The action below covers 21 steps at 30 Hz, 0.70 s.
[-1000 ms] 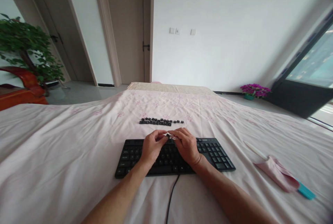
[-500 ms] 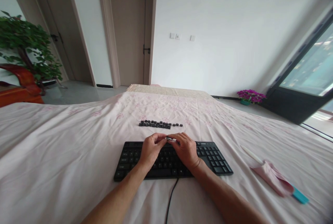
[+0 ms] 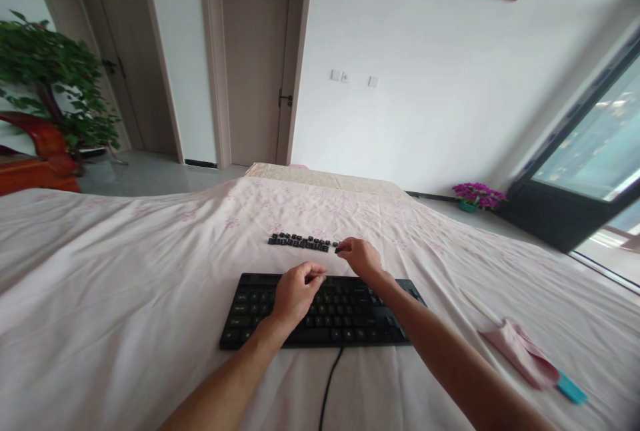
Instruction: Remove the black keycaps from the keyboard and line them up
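A black keyboard [image 3: 345, 335] lies on the cloth in front of me, its cable running toward me. My left hand [image 3: 296, 292] is over the upper middle of the keyboard. Its thumb and fingertips are pinched together; whatever is between them is too small to make out. Beyond the keyboard's back edge, my right hand [image 3: 361, 257] pinches a small black keycap [image 3: 338, 250] at the cloth. That keycap is at the right end of the nearer row of loose keycaps [image 3: 299, 243]. The loose keycaps lie in two rows, and my right hand hides part of the farther row.
A pale pink flowered cloth [image 3: 165, 271] covers the wide surface. To the right lie a pink cloth piece [image 3: 520, 351] and a blue-ended item [image 3: 571, 387]. Farther off are a potted purple plant [image 3: 479, 196], a wooden chair [image 3: 45, 154] and a leafy plant [image 3: 55, 77].
My right hand has left my left hand and moved forward to the keycap rows, with a keycap now at its fingertips. The shiny metal item held between both hands is no longer visible.
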Motion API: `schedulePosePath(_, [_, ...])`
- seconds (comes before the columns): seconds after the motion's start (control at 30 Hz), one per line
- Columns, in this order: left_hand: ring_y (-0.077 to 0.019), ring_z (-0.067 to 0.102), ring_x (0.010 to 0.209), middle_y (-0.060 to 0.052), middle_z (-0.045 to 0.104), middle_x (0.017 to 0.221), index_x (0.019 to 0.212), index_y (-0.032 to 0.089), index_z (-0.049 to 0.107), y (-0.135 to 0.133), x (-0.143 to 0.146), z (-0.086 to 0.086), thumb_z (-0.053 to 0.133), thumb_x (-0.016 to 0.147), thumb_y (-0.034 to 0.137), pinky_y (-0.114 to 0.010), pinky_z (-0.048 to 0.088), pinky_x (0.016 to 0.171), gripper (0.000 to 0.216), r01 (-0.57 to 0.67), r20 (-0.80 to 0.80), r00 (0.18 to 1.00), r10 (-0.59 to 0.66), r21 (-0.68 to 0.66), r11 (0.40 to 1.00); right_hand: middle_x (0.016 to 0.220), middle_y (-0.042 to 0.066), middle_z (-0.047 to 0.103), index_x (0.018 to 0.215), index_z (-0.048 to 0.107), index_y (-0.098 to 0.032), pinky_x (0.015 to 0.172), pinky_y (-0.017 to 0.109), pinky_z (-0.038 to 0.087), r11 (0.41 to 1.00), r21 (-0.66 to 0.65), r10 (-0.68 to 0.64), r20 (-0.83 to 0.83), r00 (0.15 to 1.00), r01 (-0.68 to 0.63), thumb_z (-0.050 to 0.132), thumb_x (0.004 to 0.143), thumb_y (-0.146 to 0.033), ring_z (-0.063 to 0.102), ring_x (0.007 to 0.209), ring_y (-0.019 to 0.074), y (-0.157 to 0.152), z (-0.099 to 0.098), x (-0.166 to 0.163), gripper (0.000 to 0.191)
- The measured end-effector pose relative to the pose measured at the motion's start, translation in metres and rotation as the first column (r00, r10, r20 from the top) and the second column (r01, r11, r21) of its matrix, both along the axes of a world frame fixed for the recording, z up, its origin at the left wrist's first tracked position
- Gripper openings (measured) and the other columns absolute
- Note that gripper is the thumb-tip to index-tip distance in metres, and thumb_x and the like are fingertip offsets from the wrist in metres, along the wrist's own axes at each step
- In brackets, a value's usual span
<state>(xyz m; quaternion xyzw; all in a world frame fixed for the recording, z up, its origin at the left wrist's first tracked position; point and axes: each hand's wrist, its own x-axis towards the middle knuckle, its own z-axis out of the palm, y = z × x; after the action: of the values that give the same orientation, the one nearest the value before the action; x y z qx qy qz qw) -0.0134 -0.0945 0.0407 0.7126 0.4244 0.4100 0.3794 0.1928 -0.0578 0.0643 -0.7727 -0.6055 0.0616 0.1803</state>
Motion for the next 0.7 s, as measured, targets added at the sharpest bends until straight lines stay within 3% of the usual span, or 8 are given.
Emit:
schedulePosePath(0.3, [-0.0151,0.065,0.084,0.001,0.072,0.088,0.089,0.023,0.07,0.0,-0.001,-0.002,0.055,0.078,0.026,-0.024,0.047,0.08,0.018,0.0,-0.039,0.999,0.001,0.021,1.0,0.092,0.001,0.071,0.093,0.071,-0.031,0.068,0.027,0.039,0.999,-0.039,-0.015,0.044,0.999,0.017,0.064,0.073,-0.036,0.063,0.087,0.0206,0.027,-0.013,-0.005,0.022])
schedulePosePath(0.7, [-0.0161,0.066,0.083,0.0,0.072,0.088,0.089,0.023,0.07,0.0,-0.001,0.0,0.055,0.078,0.025,-0.025,0.047,0.08,0.018,0.0,-0.038,0.999,0.001,0.026,1.0,0.093,0.002,0.071,0.096,0.07,-0.028,0.07,0.028,0.041,1.0,-0.003,0.0,0.042,0.999,0.0,0.063,0.073,-0.037,0.063,0.089,0.021,0.028,-0.019,-0.005,0.026])
